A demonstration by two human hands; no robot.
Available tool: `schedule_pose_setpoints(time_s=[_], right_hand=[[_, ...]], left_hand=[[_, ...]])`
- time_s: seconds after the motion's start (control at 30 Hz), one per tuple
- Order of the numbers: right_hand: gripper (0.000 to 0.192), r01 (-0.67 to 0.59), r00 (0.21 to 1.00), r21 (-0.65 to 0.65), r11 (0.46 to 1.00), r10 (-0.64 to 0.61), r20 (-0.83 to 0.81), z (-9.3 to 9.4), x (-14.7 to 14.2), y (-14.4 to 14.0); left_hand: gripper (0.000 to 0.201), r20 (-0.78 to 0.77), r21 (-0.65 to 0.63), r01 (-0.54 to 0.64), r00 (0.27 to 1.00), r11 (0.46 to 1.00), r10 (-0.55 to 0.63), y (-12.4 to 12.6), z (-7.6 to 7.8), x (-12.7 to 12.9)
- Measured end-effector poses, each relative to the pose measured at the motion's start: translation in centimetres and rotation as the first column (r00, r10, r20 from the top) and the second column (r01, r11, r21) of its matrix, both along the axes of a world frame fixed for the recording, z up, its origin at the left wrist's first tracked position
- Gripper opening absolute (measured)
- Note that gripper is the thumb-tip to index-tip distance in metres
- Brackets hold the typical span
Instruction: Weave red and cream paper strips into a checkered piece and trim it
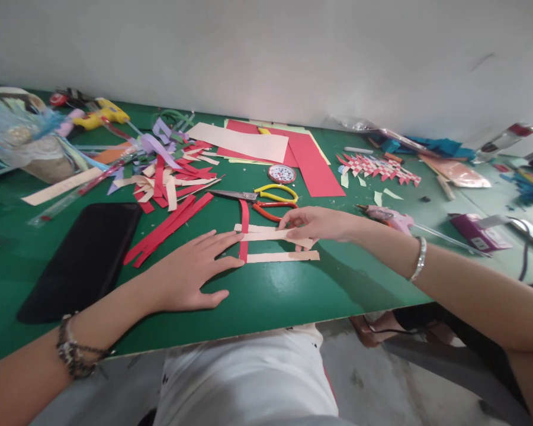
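Observation:
In the head view, my left hand (199, 269) lies flat on the green table, fingers spread. Its fingertips touch a red paper strip (244, 216) standing lengthwise away from me. Several pale cream strips cross that red one; the nearest cream strip (288, 256) lies flat on the table. My right hand (308, 226) pinches a middle cream strip (266, 235) near its right end, with thumb and fingers closed on it. Just behind the strips rest scissors (260, 196) with one yellow and one red handle, blades pointing left.
Loose red and cream strips (173, 236) lie left of the work, beside a black flat case (84, 254). Red sheets (315, 168) are behind. A woven red-and-white piece (377, 167), a pink glue gun (388, 218) and a purple box (479, 231) sit right. A yellow glue gun (102, 113) lies back left.

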State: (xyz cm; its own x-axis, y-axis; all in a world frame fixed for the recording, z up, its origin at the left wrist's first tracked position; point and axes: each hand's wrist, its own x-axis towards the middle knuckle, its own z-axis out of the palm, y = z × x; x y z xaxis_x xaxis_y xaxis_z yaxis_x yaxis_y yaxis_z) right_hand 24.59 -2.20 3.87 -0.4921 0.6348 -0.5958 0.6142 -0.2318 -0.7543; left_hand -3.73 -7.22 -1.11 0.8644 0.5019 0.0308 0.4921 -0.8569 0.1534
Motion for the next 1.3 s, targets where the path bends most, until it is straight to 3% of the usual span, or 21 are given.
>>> schedule_pose_setpoints(time_s=[0.1,0.27,0.47,0.67,0.83,0.93,1.03,1.3], right_hand=[[0.024,-0.032,0.998,0.031,0.999,0.03,0.049,-0.1,0.3,0.2],[0.022,-0.218,0.967,0.172,0.961,0.189,0.17,0.3,0.7,0.4],[0.037,-0.347,0.917,0.174,0.922,0.294,0.27,0.8,0.3,0.5],[0.047,-0.52,0.802,0.335,0.786,0.314,0.508,1.5,-2.0,-0.2],[0.031,-0.6,0.74,0.389,0.699,0.299,0.603,1.9,-4.2,-0.9],[0.03,-0.576,0.775,0.329,0.748,0.371,0.512,1.7,-4.8,-0.5],[0.035,-0.507,0.822,0.308,0.805,0.343,0.455,1.1,-5.0,0.1],[0.028,-0.366,0.914,0.506,0.781,0.199,0.354,-1.5,-5.0,-0.1]], left_hand=[[0.042,0.004,0.001,-0.002,1.0,1.0,0.002,-0.1,0.0,0.0],[0.042,0.008,-0.002,0.0,1.0,1.0,0.0,0.0,0.1,0.0],[0.042,0.02,0.0,0.006,1.0,1.0,-0.006,0.0,0.0,-0.1],[0.041,0.007,-0.002,-0.001,1.0,1.0,0.001,0.0,0.0,0.0],[0.041,-0.006,0.002,0.0,1.0,1.0,0.0,0.0,0.0,0.0],[0.041,0.006,0.001,-0.003,1.0,1.0,0.003,0.0,-0.1,-0.1],[0.04,0.016,0.007,-0.003,1.0,1.0,0.003,0.0,-0.1,-0.1],[0.038,0.016,0.022,0.038,0.999,0.999,-0.038,-0.2,0.5,0.2]])
